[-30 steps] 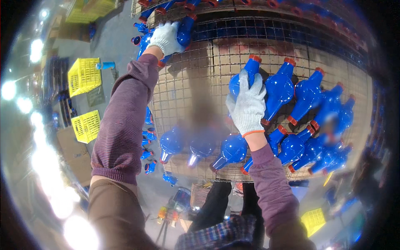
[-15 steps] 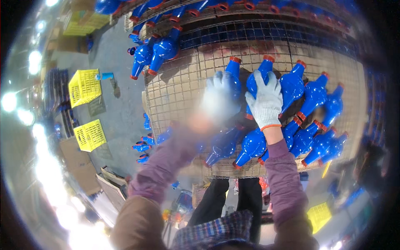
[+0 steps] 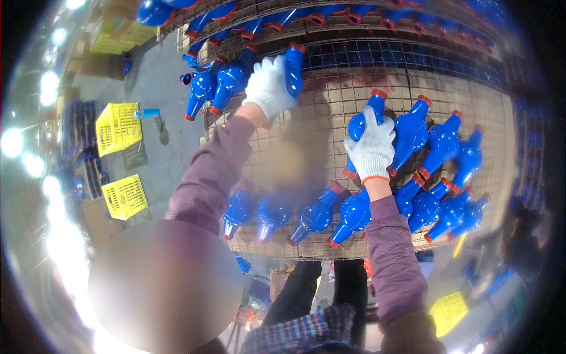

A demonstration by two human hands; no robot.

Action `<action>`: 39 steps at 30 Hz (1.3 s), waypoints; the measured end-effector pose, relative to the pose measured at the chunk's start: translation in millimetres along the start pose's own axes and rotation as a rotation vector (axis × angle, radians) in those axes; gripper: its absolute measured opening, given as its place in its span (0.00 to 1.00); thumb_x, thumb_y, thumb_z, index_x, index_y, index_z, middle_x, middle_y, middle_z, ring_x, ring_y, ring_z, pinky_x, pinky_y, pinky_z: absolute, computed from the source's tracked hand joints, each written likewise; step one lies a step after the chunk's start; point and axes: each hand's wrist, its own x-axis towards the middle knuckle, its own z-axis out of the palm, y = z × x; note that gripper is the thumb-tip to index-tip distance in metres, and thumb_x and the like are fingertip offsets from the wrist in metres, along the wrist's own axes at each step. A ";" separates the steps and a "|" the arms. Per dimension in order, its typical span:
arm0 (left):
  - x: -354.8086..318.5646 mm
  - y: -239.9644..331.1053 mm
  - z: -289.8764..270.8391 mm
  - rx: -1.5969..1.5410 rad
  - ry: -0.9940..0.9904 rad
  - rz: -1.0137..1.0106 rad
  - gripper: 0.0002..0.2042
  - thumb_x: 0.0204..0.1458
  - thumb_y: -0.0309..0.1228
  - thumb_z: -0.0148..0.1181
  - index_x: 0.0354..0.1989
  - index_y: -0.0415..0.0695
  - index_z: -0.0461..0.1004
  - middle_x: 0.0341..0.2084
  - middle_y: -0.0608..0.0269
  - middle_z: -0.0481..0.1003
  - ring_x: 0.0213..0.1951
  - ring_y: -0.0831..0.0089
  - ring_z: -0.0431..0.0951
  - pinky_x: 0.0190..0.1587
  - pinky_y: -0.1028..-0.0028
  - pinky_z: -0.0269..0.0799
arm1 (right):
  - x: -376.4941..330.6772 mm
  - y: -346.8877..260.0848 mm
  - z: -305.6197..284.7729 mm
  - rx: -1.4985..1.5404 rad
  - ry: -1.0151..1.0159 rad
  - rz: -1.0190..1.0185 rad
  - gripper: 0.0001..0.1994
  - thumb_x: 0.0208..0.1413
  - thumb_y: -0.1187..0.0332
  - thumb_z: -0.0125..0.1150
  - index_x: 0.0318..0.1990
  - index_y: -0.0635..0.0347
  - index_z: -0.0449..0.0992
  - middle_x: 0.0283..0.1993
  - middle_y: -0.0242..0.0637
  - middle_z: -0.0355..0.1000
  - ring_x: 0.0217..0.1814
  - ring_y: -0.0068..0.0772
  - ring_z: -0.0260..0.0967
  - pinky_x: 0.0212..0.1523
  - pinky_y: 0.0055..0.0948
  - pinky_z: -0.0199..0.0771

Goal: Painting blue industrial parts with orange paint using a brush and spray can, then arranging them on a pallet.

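Both my hands wear white knit gloves. My left hand (image 3: 268,87) reaches up and grips a blue bottle-shaped part with a red end (image 3: 293,69) at the top of a wire mesh rack (image 3: 330,118). My right hand (image 3: 371,148) is closed around another blue part (image 3: 361,125) in the middle of the rack, beside a row of like parts (image 3: 436,141). A second row of blue parts (image 3: 318,215) lies along the rack's near edge.
More blue parts (image 3: 218,85) lie at the rack's far left and on shelves behind (image 3: 330,15). Yellow crates (image 3: 117,125) (image 3: 125,196) stand on the grey floor to the left, another yellow crate (image 3: 449,310) at lower right. My legs (image 3: 318,295) stand below the rack.
My left hand has gone from mid-rack up to the blue part at the top. My right hand stays closed on its blue part.
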 end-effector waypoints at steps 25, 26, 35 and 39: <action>52.4 -65.0 11.7 0.323 -0.048 0.227 0.46 0.32 0.41 0.79 0.65 0.41 0.67 0.56 0.46 0.73 0.59 0.46 0.72 0.59 0.56 0.75 | 132.1 -152.7 37.4 0.282 -0.072 0.076 0.43 0.41 0.41 0.72 0.68 0.40 0.69 0.60 0.58 0.65 0.62 0.61 0.67 0.58 0.50 0.75; 51.8 -66.5 12.8 0.310 -0.042 0.220 0.46 0.33 0.41 0.79 0.65 0.40 0.66 0.56 0.45 0.73 0.59 0.45 0.72 0.60 0.56 0.73 | 132.0 -151.7 41.2 0.306 -0.021 0.031 0.43 0.41 0.40 0.72 0.68 0.40 0.69 0.60 0.58 0.65 0.62 0.61 0.67 0.58 0.50 0.75; 43.3 -59.0 10.3 0.212 -0.056 0.182 0.46 0.38 0.39 0.77 0.69 0.40 0.62 0.61 0.43 0.70 0.61 0.42 0.70 0.62 0.55 0.70 | 131.3 -144.4 45.8 0.337 -0.002 0.024 0.37 0.44 0.43 0.75 0.60 0.49 0.72 0.59 0.52 0.63 0.61 0.53 0.66 0.53 0.44 0.80; 0.2 -21.7 17.2 0.027 0.341 0.117 0.39 0.43 0.34 0.72 0.67 0.44 0.64 0.59 0.46 0.72 0.58 0.41 0.71 0.59 0.54 0.71 | 124.8 -120.4 4.4 0.317 -0.135 -0.108 0.32 0.49 0.48 0.73 0.60 0.47 0.72 0.58 0.50 0.66 0.62 0.53 0.67 0.57 0.46 0.77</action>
